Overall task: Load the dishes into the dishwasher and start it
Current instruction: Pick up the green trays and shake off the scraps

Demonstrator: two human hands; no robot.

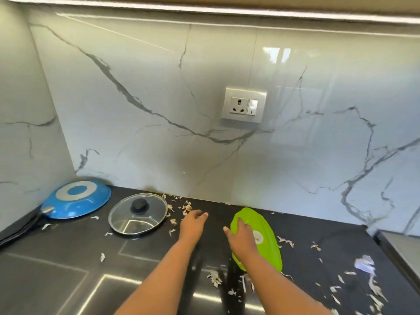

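Note:
A green plastic plate [264, 242] stands tilted on its edge on the black countertop [318, 233]. My right hand [241, 237] grips its left rim, fingers curled over the top. My left hand [193, 223] reaches out flat above the counter, fingers relaxed, holding nothing, just right of a glass lid [138, 214] with a black knob. A blue frying pan [76, 198] lies upside down in the back left corner, its dark handle running toward the left edge. No dishwasher is in view.
Dry peel scraps [214, 278] are strewn over the counter, thickest at the back middle and the right front. A marble backsplash with a wall socket [244, 105] rises behind. Crumpled white paper [364, 263] lies at the right.

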